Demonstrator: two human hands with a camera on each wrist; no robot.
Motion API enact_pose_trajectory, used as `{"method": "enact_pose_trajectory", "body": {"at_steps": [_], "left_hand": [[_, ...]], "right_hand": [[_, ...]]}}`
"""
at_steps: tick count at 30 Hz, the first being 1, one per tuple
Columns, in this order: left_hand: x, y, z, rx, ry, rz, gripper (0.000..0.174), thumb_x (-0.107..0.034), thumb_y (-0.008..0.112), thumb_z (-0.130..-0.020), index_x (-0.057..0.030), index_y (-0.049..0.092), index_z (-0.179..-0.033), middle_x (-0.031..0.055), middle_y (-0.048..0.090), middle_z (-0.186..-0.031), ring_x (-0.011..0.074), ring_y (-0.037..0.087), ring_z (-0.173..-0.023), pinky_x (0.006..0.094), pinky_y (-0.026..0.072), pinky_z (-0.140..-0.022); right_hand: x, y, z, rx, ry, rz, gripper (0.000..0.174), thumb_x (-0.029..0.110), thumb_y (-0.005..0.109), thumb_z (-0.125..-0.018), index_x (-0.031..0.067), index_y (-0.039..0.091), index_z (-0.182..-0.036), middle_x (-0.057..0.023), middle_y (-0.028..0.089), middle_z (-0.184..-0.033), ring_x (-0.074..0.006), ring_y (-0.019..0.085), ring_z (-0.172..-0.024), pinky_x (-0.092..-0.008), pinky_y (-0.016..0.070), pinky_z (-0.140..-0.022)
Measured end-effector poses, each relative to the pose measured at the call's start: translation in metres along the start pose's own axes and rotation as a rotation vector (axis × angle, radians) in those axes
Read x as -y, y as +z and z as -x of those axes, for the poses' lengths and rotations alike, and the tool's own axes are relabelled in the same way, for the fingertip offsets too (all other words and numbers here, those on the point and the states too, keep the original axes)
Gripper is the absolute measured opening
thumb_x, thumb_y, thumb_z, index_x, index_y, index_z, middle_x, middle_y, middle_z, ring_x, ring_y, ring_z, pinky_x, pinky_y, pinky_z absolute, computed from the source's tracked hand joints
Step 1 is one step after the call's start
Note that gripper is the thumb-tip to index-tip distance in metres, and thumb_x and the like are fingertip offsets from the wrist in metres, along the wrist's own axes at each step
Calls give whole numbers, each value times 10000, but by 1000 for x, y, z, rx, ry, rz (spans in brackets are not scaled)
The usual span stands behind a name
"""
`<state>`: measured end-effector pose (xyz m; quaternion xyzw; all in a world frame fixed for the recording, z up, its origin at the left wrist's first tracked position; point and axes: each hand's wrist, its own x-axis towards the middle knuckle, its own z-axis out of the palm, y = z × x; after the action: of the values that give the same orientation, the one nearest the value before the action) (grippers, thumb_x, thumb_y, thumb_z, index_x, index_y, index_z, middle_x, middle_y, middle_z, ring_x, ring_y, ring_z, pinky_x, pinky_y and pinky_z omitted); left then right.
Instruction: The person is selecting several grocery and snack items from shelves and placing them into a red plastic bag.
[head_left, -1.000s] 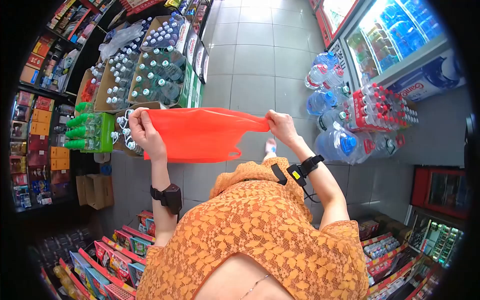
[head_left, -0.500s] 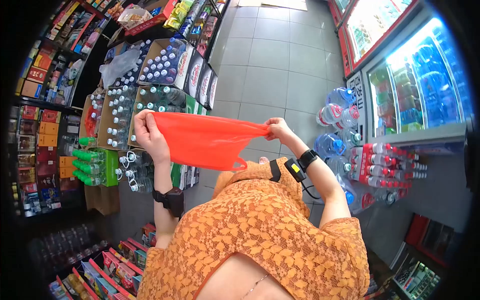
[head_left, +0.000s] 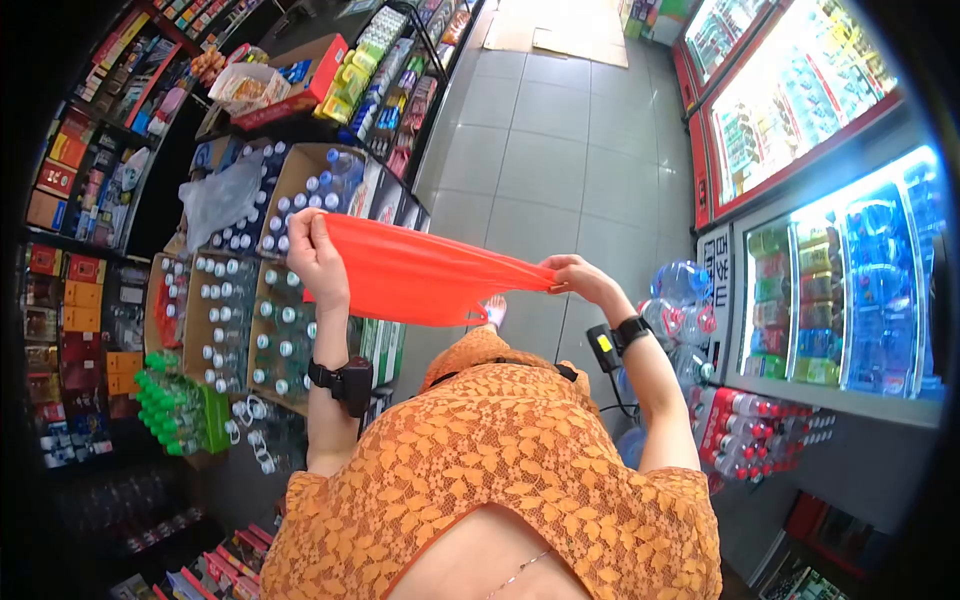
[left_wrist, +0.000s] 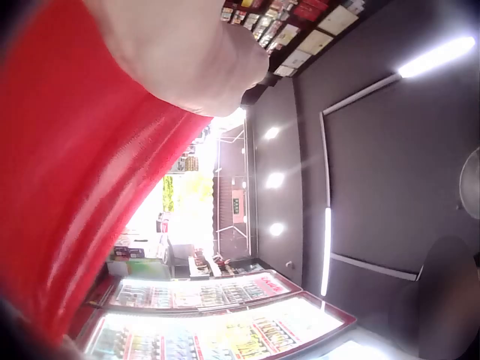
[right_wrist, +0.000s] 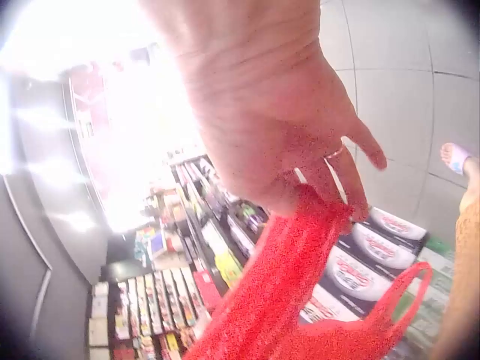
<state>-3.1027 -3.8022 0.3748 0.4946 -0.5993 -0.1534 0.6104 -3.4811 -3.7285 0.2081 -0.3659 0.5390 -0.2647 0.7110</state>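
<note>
A red plastic bag (head_left: 420, 270) stretches between the two hands in front of the body. My left hand (head_left: 318, 265) grips its left top corner, thumb over the edge. At the other end my right hand (head_left: 583, 280) pinches the bag where it gathers to a narrow bunch. In the right wrist view the right hand (right_wrist: 277, 127) has the bunched red plastic (right_wrist: 277, 277) between thumb and fingers, and a handle loop (right_wrist: 420, 289) hangs loose. The left wrist view has the left hand (left_wrist: 180, 52) at the top, beside the bag's taut sheet (left_wrist: 82, 165).
Cartons of bottled drinks (head_left: 225, 320) and a green pack of bottles (head_left: 185, 405) stand at the left. Lit drink fridges (head_left: 800, 90) line the right, with large water bottles (head_left: 680, 285) and red-capped packs (head_left: 750, 435) on the floor. A tiled aisle (head_left: 540, 150) runs ahead between them.
The person has moved forward along the aisle, bringing more fridges and shelves into view. The bag stays stretched between both hands, its right end now lower than its left.
</note>
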Motion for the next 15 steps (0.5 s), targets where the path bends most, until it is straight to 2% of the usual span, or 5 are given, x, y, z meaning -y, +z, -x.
{"method": "enact_pose_trajectory", "body": {"at_steps": [2, 7, 9, 11, 15], "left_hand": [[7, 32, -40, 51, 20, -14, 97, -68, 518, -970, -20, 574, -906, 5, 575, -821, 85, 516, -751, 237, 440, -703], [15, 139, -109, 248, 116, 44, 44, -50, 553, -950, -28, 581, -924, -2, 570, -740, 66, 488, -654, 226, 427, -606], [12, 173, -128, 337, 147, 12, 20, -45, 569, -937, -31, 584, -933, 43, 589, -734, 111, 538, -625, 257, 445, -590], [13, 207, -149, 360, 255, 54, 18, -46, 575, -932, -31, 585, -937, 80, 598, -745, 148, 572, -626, 277, 458, -596], [27, 252, -205, 274, 308, -120, 32, -53, 574, -933, -27, 589, -944, 119, 602, -767, 212, 601, -646, 301, 477, -612]], "right_hand": [[50, -21, 1, -18, -92, -16, 591, 222, 734, -784, -9, 526, -1287, -161, 607, -1239, -220, 600, -1117, -394, 447, -999], [224, -1, -54, 90, -640, 538, 833, 405, 784, -748, 27, 423, -1397, -167, 513, -1368, -289, 477, -1285, -424, 373, -1078], [289, 34, -77, 83, -739, 546, 720, 418, 775, -752, -1, 536, -1287, -213, 611, -1209, -261, 588, -1135, -401, 471, -945], [335, 38, -102, 87, -686, 742, 507, 390, 760, -768, -30, 655, -1032, -241, 657, -888, -259, 651, -814, -409, 504, -730], [305, -37, -180, 130, -549, 853, 261, 257, 700, -799, -1, 679, -834, -211, 645, -746, -341, 631, -703, -437, 487, -651]]}}
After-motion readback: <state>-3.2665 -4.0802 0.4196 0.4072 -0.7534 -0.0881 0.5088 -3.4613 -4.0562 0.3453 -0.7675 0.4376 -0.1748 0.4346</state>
